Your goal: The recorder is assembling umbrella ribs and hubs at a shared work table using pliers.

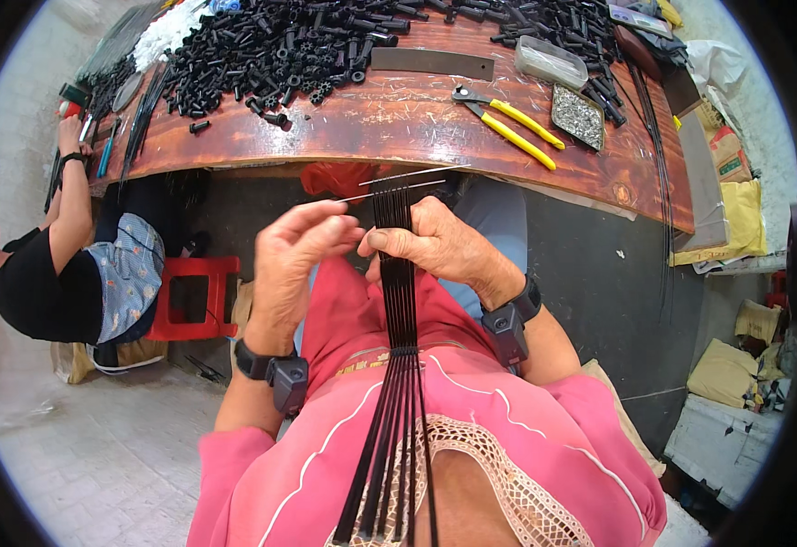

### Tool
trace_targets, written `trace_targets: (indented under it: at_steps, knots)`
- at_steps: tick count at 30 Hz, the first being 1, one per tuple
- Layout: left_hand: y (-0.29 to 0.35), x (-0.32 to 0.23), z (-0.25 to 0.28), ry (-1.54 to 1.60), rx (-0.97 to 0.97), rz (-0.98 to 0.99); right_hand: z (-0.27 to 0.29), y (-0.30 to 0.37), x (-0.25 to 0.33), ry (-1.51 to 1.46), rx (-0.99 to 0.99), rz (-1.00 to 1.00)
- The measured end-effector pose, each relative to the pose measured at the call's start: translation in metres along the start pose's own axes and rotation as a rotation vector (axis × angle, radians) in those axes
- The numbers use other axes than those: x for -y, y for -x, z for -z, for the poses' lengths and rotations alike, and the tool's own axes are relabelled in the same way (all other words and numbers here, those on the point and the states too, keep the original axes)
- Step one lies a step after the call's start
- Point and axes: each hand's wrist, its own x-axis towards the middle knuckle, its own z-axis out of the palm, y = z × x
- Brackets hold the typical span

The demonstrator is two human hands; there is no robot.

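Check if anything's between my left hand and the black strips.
Only the right hand, its thumb across the black strips, and two thin rods crossing them higher up, near the left hand; nothing else visible.

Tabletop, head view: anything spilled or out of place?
Looks like a minor spill: pale slivers lie scattered across the wooden table, around the yellow-handled cutters and outside the tray of silvery bits. They look odd because similar bits sit contained in that tray.
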Motion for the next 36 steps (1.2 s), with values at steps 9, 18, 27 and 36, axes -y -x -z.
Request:
trace_targets:
  at_steps: [9, 18, 27, 36]
  knots:
    - [-0.016, 0.011, -0.028, 0.277, -0.094, -0.17, -0.008, -0.008, -0.004, -0.015, 0.015, 0.044]
    - [-0.018, 0.014, -0.027, 0.243, -0.121, -0.258, -0.007, -0.01, -0.004, -0.011, -0.005, 0.035]
    - [-0.014, 0.011, -0.027, 0.182, -0.063, -0.041, -0.001, -0.011, -0.002, -0.029, 0.01, -0.004]
    - [-0.017, 0.013, -0.027, 0.26, -0.112, -0.033, 0.0, -0.015, -0.01, -0.078, -0.009, 0.014]
